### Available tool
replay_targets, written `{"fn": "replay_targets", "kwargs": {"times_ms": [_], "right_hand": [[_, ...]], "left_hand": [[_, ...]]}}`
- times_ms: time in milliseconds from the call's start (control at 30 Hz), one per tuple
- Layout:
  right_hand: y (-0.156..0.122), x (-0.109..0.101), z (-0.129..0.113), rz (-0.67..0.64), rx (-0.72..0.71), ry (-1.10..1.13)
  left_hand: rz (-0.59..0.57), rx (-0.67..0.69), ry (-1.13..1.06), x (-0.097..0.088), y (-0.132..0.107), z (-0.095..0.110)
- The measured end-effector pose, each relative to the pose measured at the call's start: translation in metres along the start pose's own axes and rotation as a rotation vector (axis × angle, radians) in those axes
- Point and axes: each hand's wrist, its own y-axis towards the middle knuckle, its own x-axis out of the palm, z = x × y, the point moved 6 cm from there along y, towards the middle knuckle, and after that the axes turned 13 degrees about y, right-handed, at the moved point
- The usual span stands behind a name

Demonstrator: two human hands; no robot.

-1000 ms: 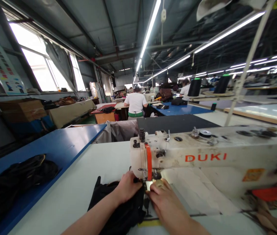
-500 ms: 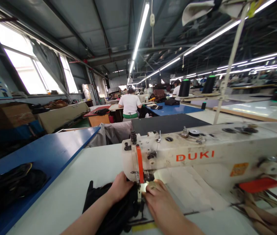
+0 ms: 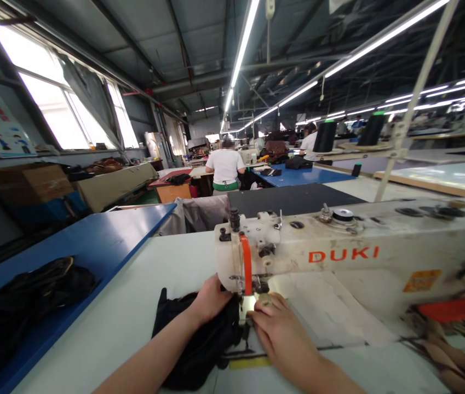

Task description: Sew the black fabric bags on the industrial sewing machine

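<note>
A white sewing machine (image 3: 290, 246) with red lettering stands in front of me. Black fabric (image 3: 187, 355) lies bunched at the left of its needle and presser foot (image 3: 242, 314). My left hand (image 3: 211, 301) is on the fabric's far side, fingers curled onto it; the machine head partly hides the fingertips. Just right of the presser foot, my right hand (image 3: 279, 325) has its fingers bent and its thumb and forefinger close together. What lies between them is too small to make out. A lamp lights the spot between my hands.
More black fabric (image 3: 51, 290) lies on a blue table (image 3: 133, 224) to the left. A pale pole (image 3: 405, 115) and black thread cones (image 3: 325, 137) stand behind the machine. Farther off, a person in a white top (image 3: 225, 168) sits facing away.
The camera view has turned slightly, so the machine and both hands appear farther right and a little higher. Both hands stay beside the presser foot, with little shift against the machine.
</note>
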Motion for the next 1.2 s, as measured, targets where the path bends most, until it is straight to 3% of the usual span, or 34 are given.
{"fn": "replay_targets", "kwargs": {"times_ms": [100,233,333,467,567,667,733,900,967,1067,1200], "right_hand": [[-0.002,-0.001,-0.001,-0.014,0.002,-0.002],[-0.006,-0.001,-0.007,-0.012,-0.008,0.085],[-0.009,-0.001,-0.021,-0.021,0.056,0.304],[-0.012,0.013,-0.054,-0.220,0.201,0.731],[-0.018,0.023,-0.064,-0.247,0.359,0.953],[-0.034,0.031,-0.054,-0.145,0.526,1.101],[-0.049,0.035,-0.047,-0.040,0.595,1.144],[-0.079,0.046,-0.046,0.161,0.650,1.154],[-0.082,0.052,-0.050,0.120,0.637,1.138],[-0.080,0.051,-0.057,-0.050,0.565,0.995],[-0.063,0.016,-0.076,-0.058,0.269,0.532]], "left_hand": [[0.008,0.067,0.128,-0.006,-0.018,0.000],[-0.050,0.141,0.194,-0.021,-0.068,0.011],[-0.086,0.184,0.140,-0.033,-0.101,0.029],[-0.066,0.232,0.118,-0.042,-0.125,0.051],[0.039,0.218,0.099,-0.051,-0.141,0.056],[0.225,0.107,0.055,-0.064,-0.173,0.047],[0.286,0.058,0.077,-0.065,-0.200,0.037],[0.271,0.354,0.330,-0.036,-0.248,0.037],[0.302,0.314,0.371,-0.030,-0.252,0.033],[0.348,0.248,0.316,-0.034,-0.251,0.033],[0.372,0.261,0.121,-0.048,-0.252,0.038]]}}
